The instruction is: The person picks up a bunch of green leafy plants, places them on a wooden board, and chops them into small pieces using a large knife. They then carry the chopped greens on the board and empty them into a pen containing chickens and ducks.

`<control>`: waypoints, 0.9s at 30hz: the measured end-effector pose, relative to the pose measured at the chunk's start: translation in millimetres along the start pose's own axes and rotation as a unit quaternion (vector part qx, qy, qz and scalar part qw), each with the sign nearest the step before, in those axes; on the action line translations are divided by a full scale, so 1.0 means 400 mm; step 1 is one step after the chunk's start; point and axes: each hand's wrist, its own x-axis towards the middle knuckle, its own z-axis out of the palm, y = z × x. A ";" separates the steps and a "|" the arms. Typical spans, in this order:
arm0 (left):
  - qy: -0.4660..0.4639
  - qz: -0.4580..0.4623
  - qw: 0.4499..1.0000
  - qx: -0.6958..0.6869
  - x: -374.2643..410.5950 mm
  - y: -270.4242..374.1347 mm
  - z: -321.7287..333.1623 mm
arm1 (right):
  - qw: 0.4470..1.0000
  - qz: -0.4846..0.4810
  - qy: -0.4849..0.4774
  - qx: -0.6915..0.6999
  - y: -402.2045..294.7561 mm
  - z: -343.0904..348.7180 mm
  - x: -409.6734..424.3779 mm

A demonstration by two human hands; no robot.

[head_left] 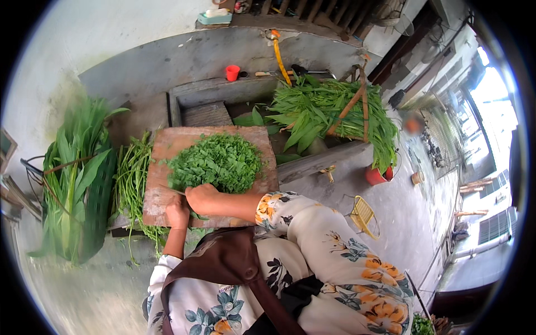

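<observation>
A heap of finely chopped green leaves (217, 161) covers much of a worn wooden cutting board (159, 142). My right hand (203, 197) is closed at the heap's near edge, around what looks like a knife handle. From it a thin knife blade (172, 190) points left, seen nearly edge-on. Just below the blade, my left hand (176, 212) is curled at the board's near left part; its palm and fingertips are hidden. A few uncut leaves (198, 216) show beneath my right hand, beside the left one.
Long green stems (134, 180) lie left of the board, beside a tall basket of leafy greens (77, 180). A large bundle of greens (326, 109) rests on the concrete trough (326, 161) at right. Beyond are a red cup (232, 73), a yellow hose (278, 56) and a red bucket (377, 176).
</observation>
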 end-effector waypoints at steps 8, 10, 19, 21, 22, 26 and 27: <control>0.005 0.126 0.971 0.204 -0.053 -0.004 -0.071 | 1.000 0.006 0.014 0.020 -0.045 0.049 0.061; -0.079 0.105 0.973 0.191 -0.035 0.028 -0.061 | 0.997 0.075 0.005 -0.020 0.001 0.052 0.081; -0.026 0.049 0.993 0.102 -0.050 -0.005 -0.033 | 0.983 -0.013 -0.068 -0.170 -0.039 -0.021 0.028; -0.001 0.033 0.997 0.069 -0.056 -0.014 -0.014 | 0.981 -0.017 -0.076 -0.179 -0.038 -0.012 0.033; -0.002 0.019 0.998 0.054 -0.057 -0.020 -0.008 | 0.981 -0.019 -0.077 -0.178 -0.033 -0.005 0.039; -0.010 0.020 0.999 0.039 -0.060 -0.037 -0.012 | 0.989 -0.001 -0.042 -0.139 -0.050 0.031 0.068; -0.010 0.047 0.998 0.043 -0.059 -0.026 -0.020 | 0.991 0.000 -0.038 -0.132 -0.061 0.039 0.070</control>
